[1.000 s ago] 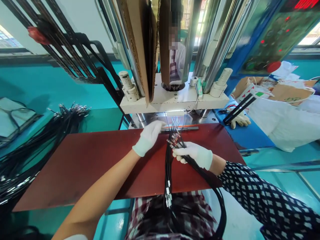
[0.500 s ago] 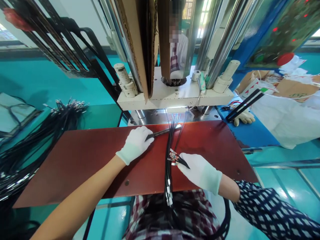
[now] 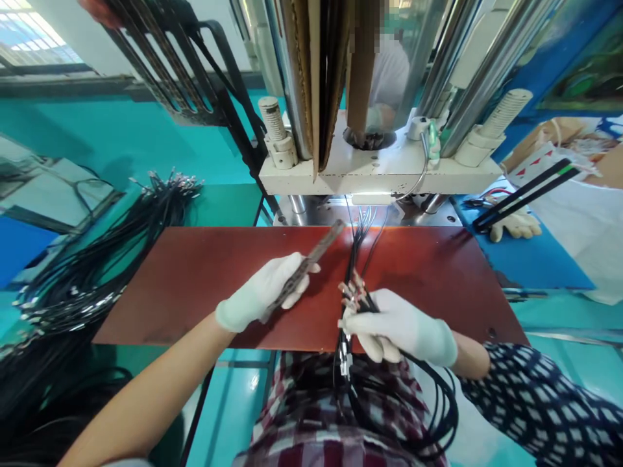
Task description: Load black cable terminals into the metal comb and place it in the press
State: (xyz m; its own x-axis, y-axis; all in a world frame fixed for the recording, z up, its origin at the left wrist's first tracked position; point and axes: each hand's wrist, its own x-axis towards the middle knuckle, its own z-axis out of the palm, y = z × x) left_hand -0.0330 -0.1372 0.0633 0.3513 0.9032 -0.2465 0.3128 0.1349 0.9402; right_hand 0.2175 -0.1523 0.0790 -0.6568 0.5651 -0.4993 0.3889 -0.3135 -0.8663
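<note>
My left hand (image 3: 267,285), in a white glove, is closed around a dark narrow metal bar (image 3: 325,245). The bar tilts up to the right above the reddish-brown board (image 3: 204,272). At the right, my gloved right hand (image 3: 402,327) grips a bunch of black cables (image 3: 354,295), whose metallic and coloured ends point up past the fingers. Beside these ends, more thin black cables (image 3: 354,250) run down the board from the press's lower plate. Metal connectors (image 3: 345,363) lie near the board's front edge, and loops of cable hang over the lap.
A press with a white platen (image 3: 341,185) and steel columns stands behind the board. Cardboard sheets (image 3: 335,84) stand upright against it. Many black cables (image 3: 107,272) are heaped at the left. Black bars (image 3: 525,194) and a glove (image 3: 516,225) are on the blue surface at the right.
My left hand has lifted the bar off the board and swung its far end upward. My right hand has turned the cable ends upward. The view has shifted.
</note>
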